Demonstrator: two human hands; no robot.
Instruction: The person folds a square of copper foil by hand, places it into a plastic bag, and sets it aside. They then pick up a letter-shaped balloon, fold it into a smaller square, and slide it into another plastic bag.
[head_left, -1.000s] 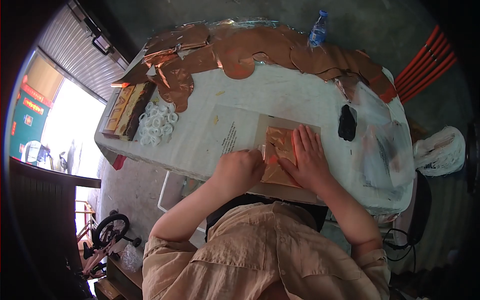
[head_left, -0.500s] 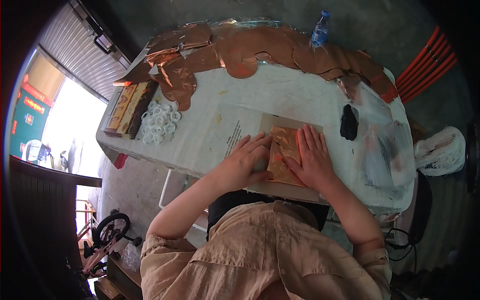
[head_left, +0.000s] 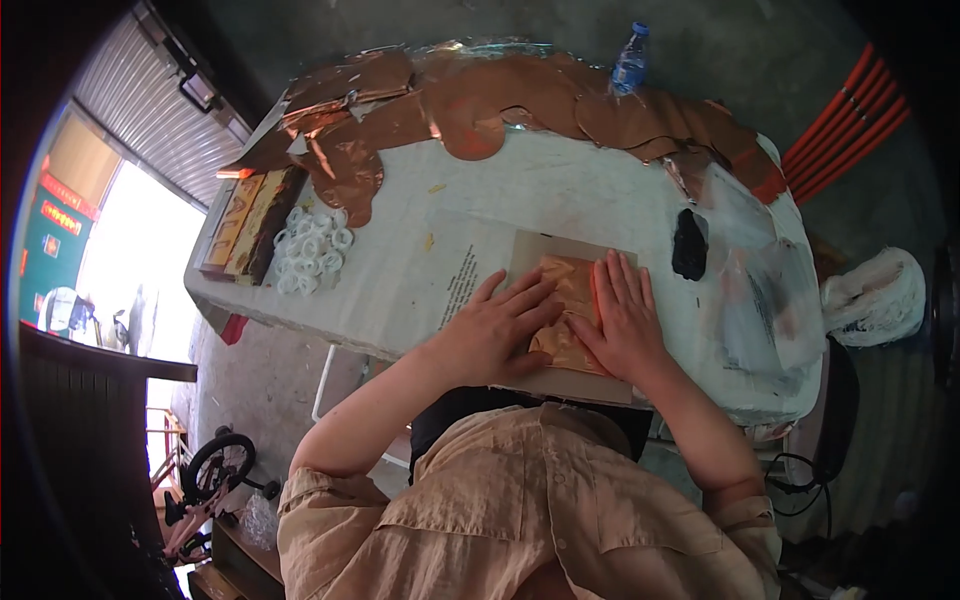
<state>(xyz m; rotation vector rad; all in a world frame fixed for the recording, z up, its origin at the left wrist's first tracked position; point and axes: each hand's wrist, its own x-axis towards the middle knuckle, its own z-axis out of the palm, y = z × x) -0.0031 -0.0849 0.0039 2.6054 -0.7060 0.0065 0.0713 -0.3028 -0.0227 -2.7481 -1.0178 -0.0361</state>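
Head view: copper-coloured flat packet [head_left: 570,348] lies on a brown board [head_left: 590,386] at the near edge of the white-covered table [head_left: 400,210]. Left hand [head_left: 495,328] rests across its left part, fingers slightly apart. Right hand [head_left: 628,318] lies flat along its right edge, 4 fingers nearly together, thumb apart on top. Neither hand grips. Progress, judged: film laid over most of the visible face; creases remain; underside not visible, cannot tell.
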